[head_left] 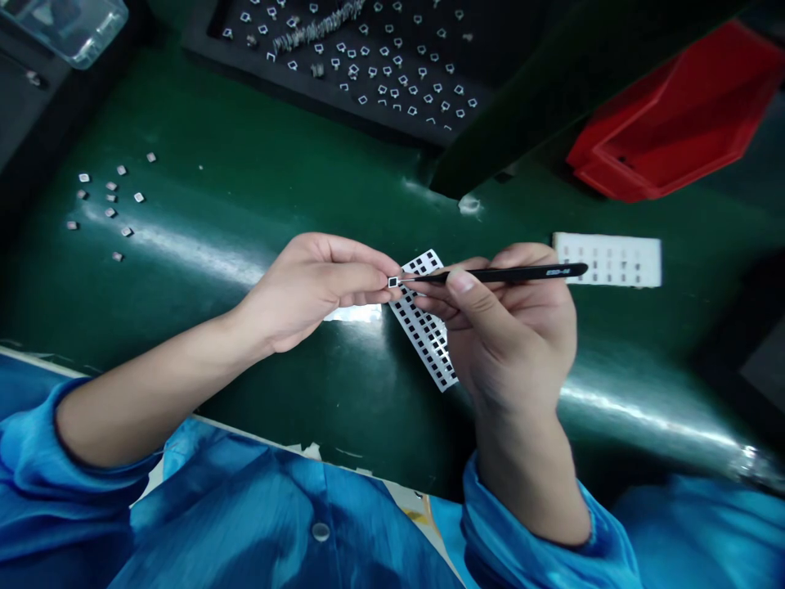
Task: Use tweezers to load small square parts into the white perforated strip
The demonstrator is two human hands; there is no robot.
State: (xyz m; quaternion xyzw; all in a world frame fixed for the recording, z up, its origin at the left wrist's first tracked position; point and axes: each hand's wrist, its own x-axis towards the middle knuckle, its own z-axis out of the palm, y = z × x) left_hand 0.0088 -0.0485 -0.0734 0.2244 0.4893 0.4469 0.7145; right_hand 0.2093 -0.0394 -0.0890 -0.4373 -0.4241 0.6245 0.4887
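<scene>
My left hand (312, 286) pinches a tiny square part (392, 282) between thumb and fingertip. Black tweezers (509, 274) lie in the pinched fingers of my right hand (509, 335), and their tip touches that square part. A white strip with rows of small black squares (423, 323) runs slantwise between both hands, its lower end tucked under my right hand's fingers. All of this hovers over a green mat (245, 188).
Several small loose metal squares (107, 200) lie on the mat at the left. A black tray (368, 65) with several tiny frames stands at the back. A red bin (668, 123) is at the back right, a second white strip (607, 259) beside it, and a clear box (67, 24) top left.
</scene>
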